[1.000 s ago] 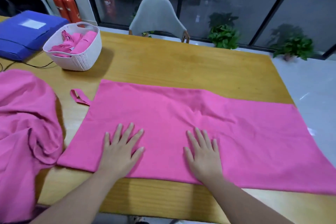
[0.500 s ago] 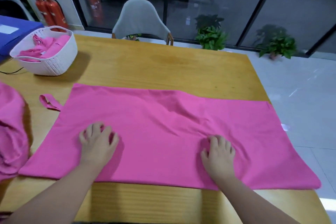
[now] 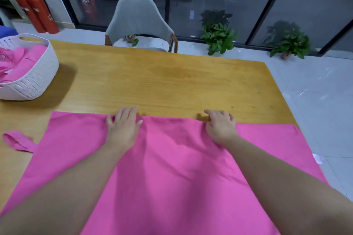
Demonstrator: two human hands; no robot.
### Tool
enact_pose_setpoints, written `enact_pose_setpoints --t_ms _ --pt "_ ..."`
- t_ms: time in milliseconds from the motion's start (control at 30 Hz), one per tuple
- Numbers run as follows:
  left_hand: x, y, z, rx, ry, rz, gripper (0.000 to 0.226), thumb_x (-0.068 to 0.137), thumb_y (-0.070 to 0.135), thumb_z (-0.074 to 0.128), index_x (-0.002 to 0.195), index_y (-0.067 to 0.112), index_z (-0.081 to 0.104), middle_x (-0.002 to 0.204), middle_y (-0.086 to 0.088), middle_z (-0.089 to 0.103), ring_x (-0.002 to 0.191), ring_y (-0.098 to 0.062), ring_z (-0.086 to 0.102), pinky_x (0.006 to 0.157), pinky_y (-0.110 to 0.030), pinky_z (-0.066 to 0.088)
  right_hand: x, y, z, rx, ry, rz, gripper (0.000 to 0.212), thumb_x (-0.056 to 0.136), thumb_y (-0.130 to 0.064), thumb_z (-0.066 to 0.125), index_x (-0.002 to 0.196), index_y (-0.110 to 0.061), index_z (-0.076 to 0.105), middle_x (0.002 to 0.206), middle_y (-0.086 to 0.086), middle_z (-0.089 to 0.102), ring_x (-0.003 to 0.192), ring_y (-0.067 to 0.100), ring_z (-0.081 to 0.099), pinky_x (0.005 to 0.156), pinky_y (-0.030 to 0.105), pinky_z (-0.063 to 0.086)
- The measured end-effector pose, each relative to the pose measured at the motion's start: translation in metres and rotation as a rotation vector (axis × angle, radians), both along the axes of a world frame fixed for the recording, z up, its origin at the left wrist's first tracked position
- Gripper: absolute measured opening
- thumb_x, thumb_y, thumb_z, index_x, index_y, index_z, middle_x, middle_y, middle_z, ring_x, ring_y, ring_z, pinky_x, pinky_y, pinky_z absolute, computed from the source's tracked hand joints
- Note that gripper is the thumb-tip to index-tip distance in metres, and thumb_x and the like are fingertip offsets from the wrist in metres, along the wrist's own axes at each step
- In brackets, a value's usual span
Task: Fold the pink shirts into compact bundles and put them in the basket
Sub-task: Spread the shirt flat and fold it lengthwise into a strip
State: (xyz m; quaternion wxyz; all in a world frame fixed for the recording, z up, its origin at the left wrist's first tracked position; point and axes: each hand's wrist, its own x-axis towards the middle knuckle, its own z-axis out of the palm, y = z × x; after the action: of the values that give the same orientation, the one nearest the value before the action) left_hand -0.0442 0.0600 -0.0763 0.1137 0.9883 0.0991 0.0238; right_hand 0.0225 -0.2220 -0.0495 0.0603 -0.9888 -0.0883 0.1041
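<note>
- Head view gives me the pink shirt (image 3: pixel 172 168) spread flat on the wooden table (image 3: pixel 162 82), its far edge running straight across under both hands and its near part passing out of the bottom of the frame.
- My left hand (image 3: pixel 124 128) lies on that far edge with fingers fairly straight, tips just past the hem onto bare wood; it looks to be pressing rather than pinching.
- My right hand (image 3: pixel 220 126) sits on the same edge, well apart from the left, fingers curled down at the hem. I think they are nipping the fabric, but the fingertips are hidden, so I cannot tell for certain.
- The cloth reads as thin, light and limp: it drapes flat, shows soft creases near the hands, and would sag anywhere it is unsupported.
- I judge the best hold is the far hem at two spread points, thumb under and fingers on top, so the fold comes over evenly.
- The white basket (image 3: pixel 38 80) stands at the far left, already holding pink bundles (image 3: pixel 21 59); a loose pink strip (image 3: pixel 17 141) lies beside the shirt's left edge.
</note>
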Motion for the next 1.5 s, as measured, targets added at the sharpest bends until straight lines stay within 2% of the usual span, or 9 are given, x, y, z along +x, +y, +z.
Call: enact_pose_setpoints --t_ms 100,267,367,567,733,967,1133,1300,1500 --pt "0.017 0.030 0.003 0.090 0.041 -0.056 0.033 0.095 0.043 0.045 0.115 0.022 0.059 0.117 -0.002 0.056 0.120 -0.023 0.043 0.100 -0.043 0.021 0.020 -0.009 0.007 -0.096 0.098 0.107 0.045 0.087 -0.037 0.027 0.109 -0.020 0.062 0.116 0.003 0.057 0.117 0.023 0.039 0.102 0.039 0.024" --pt "0.025 0.063 0.004 0.085 0.070 -0.079 0.025 0.095 0.045 0.044 0.087 0.023 0.053 0.093 0.006 0.057 0.102 -0.021 0.048 0.087 -0.038 0.022 0.036 -0.019 0.008 -0.036 0.143 0.167 0.021 0.093 -0.028 0.035 0.088 -0.016 0.051 0.100 0.010 0.062 0.100 0.030 0.053 0.075 0.033 0.032" --pt "0.024 0.077 0.001 0.043 0.037 -0.060 0.027 0.095 0.043 0.046 0.080 0.022 0.051 0.081 0.008 0.056 0.093 -0.020 0.049 0.080 -0.035 0.018 0.036 -0.026 0.006 0.023 0.144 0.181 0.024 0.101 -0.033 0.036 0.099 -0.013 0.049 0.100 0.016 0.063 0.095 0.032 0.057 0.070 0.035 0.034" --pt "0.018 0.100 -0.008 0.046 -0.021 0.007 0.030 0.093 0.039 0.053 0.072 0.018 0.050 0.066 0.007 0.050 0.083 -0.028 0.052 0.080 -0.039 0.022 0.026 -0.032 -0.006 -0.064 -0.083 0.363 0.075 0.086 -0.063 0.011 0.093 -0.007 0.060 0.088 0.019 0.065 0.090 0.035 0.060 0.074 0.039 0.041" --pt "0.021 0.111 -0.010 0.081 -0.012 -0.031 0.035 0.093 0.038 0.053 0.068 0.013 0.051 0.057 0.009 0.046 0.079 -0.028 0.053 0.072 -0.034 0.017 0.032 -0.035 -0.012 -0.218 -0.095 0.197 0.048 0.098 -0.053 0.030 0.102 -0.012 0.054 0.104 0.009 0.066 0.098 0.030 0.063 0.065 0.034 0.038" --pt "0.018 0.124 -0.010 0.103 -0.042 0.064 0.035 0.093 0.039 0.053 0.068 0.014 0.050 0.058 0.001 0.050 0.078 -0.031 0.055 0.071 -0.035 0.019 0.032 -0.047 -0.013 -0.165 -0.118 0.053 0.048 0.099 -0.050 0.029 0.097 -0.010 0.055 0.101 0.015 0.067 0.097 0.034 0.062 0.064 0.035 0.034" --pt "0.021 0.120 -0.005 0.255 -0.016 0.266 0.032 0.092 0.035 0.055 0.086 0.004 0.060 0.091 -0.022 0.058 0.094 -0.039 0.050 0.083 -0.048 0.030 0.031 -0.090 -0.008 0.094 -0.175 0.080 0.068 0.083 -0.057 0.014 0.070 -0.008 0.059 0.065 0.017 0.058 0.079 0.036 0.059 0.073 0.041 0.041" --pt "0.039 0.002 0.006 0.086 -0.116 0.011 0.019 0.088 0.023 0.059 0.094 0.005 0.063 0.095 -0.020 0.060 0.093 -0.040 0.056 0.084 -0.050 0.035 0.028 -0.094 0.001 0.154 -0.005 0.091 0.064 0.068 -0.040 0.018 0.095 -0.012 0.068 0.082 0.005 0.054 0.092 0.025 0.050 0.088 0.035 0.033" --pt "0.033 -0.160 0.001 -0.125 -0.075 -0.400 0.050 0.088 0.042 0.031 0.115 0.014 0.062 0.125 -0.006 0.061 0.112 -0.023 0.059 0.098 -0.037 0.033 0.019 -0.085 0.004 0.089 0.007 0.130 0.056 0.064 -0.022 0.029 0.107 -0.013 0.064 0.095 0.009 0.060 0.099 0.026 0.053 0.087 0.027 0.026"
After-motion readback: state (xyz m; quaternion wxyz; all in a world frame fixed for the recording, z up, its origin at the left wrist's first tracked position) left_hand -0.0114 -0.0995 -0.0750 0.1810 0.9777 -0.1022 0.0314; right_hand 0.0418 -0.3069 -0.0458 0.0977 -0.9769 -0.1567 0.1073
